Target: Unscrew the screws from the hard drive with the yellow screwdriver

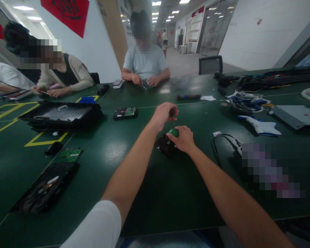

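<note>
A black hard drive (166,144) lies on the green table in front of me, with a green circuit board (174,132) showing at its far side. My right hand (184,138) grips the drive from the right, thumb and fingers around the board; whether the board is loose cannot be told. Just above and beyond it is my left hand (165,115), its fingers curled in. A dark spot shows between those fingers, too unclear to name. To the left lie another black drive (45,187) and a loose green circuit board (71,154). Farther off sits a third drive (125,113).
A black tray-like housing (63,113) stands at left. At right are a blue-and-white glove (260,125), a grey metal box (299,115), a black cable (214,148) and bundled wires (248,101). Across the table, a screwdriver-like tool (188,97) lies near a seated person (146,62).
</note>
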### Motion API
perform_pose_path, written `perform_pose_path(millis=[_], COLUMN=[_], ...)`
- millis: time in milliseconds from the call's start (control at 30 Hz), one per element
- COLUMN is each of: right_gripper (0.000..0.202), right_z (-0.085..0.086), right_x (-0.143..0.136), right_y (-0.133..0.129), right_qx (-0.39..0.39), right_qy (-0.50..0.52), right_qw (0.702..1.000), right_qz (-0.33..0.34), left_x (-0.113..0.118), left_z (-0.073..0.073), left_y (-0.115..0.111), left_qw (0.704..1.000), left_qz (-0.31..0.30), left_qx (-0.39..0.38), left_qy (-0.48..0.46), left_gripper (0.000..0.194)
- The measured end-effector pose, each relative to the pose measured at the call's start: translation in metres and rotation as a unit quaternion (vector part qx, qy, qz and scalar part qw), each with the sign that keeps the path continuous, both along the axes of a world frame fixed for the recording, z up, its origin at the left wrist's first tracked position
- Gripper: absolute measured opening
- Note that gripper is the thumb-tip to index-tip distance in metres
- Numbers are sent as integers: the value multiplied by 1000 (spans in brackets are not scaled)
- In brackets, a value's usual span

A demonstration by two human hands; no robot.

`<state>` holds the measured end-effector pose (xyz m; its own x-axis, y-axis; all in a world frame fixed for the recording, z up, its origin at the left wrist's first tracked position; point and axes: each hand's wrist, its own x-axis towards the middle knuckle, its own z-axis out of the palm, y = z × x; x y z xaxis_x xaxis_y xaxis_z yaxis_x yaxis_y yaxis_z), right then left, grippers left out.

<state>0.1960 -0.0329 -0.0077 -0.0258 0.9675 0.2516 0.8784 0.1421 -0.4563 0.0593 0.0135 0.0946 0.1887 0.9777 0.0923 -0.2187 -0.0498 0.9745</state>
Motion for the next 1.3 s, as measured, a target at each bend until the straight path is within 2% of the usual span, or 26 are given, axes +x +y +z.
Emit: perform_pose_path(millis=[167,333,500,633,933,1167,1300], right_gripper=[56,57,58,58,59,56,57], right_z=[0,-3,-4,-2,-3,-2,-3], right_x=[0,1,1,0,1,1,1], right_y=[0,1,2,1,2,1,1], right_qx=[-1,1,6,-1,0,-4,1], right_qy=[-3,-5,-4,-3,-3,5,6], right_qw=[1000,1000,1000,1000,1000,1000,1000], right_qz=[0,-2,-2,-1,0,-1,-2], left_x=[-1,-3,-1,1,-4,-2,0], left_z=[0,2,4,4,6,6,1], left_y=[-1,-3,-3,-2,-4,-6,-3], left_qw=[999,995,999,999,992,1000,999], left_qz=[6,37,18,27,50,13,24], left_qx=[24,49,1,-19,62,-11,18], left_qy=[32,75,29,-2,101,4,23], left_gripper=[22,22,12,8,18,12,14])
